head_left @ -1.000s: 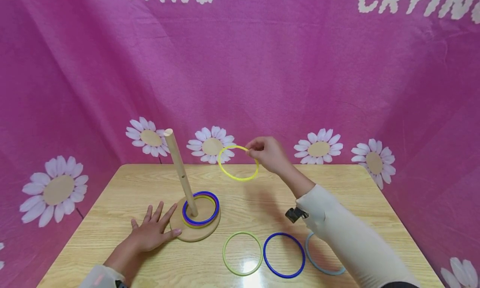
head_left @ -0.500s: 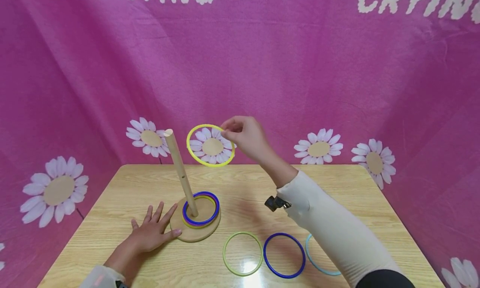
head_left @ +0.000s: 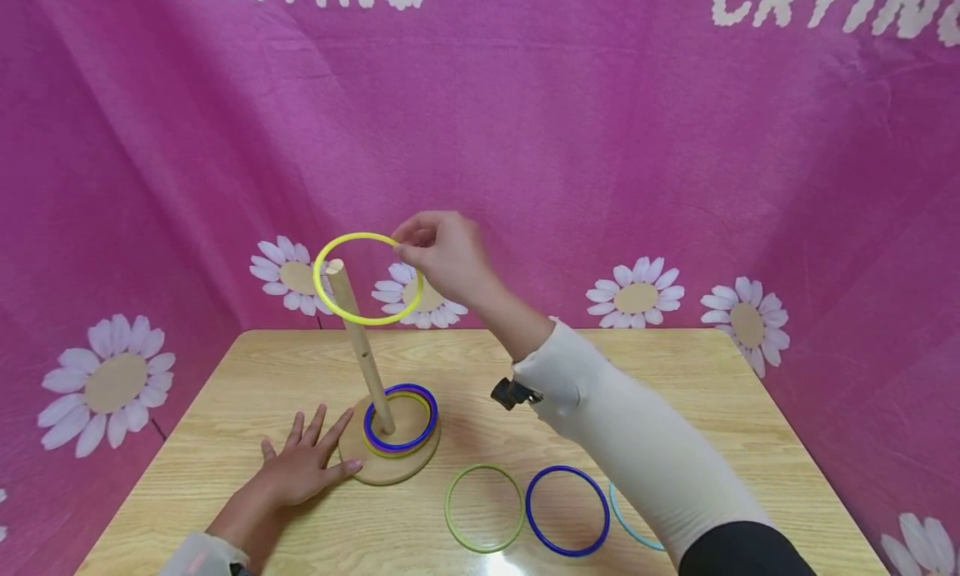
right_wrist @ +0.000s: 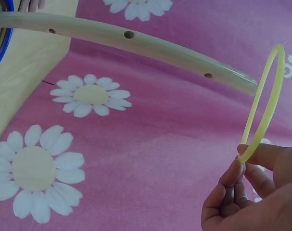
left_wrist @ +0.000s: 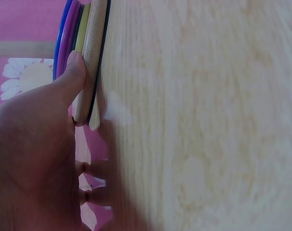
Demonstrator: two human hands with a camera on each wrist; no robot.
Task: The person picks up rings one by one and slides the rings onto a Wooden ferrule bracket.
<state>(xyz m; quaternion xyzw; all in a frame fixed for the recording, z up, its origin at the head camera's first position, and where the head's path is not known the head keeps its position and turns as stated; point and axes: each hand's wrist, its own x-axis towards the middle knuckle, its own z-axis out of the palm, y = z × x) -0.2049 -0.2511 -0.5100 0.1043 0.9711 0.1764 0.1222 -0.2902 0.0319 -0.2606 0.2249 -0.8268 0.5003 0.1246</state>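
My right hand pinches a yellow ring by its right side, between thumb and fingertips. In the head view the ring overlaps the top of the wooden post; in the right wrist view the yellow ring stands right at the post's tip. The post rises from a round wooden base, tilted in the head view. Around its foot lies a stack of rings, with a blue ring on top and purple and yellow ones beneath. My left hand rests with spread fingers, its thumb on the base's edge.
On the table in front lie a light green ring, a dark blue ring and a light blue ring, partly behind the right sleeve. A pink cloth with white flowers hangs behind and at both sides.
My right hand has carried the yellow ring up and to the left, from over the table's back to the post's top. The left hand and the other rings have stayed in place.
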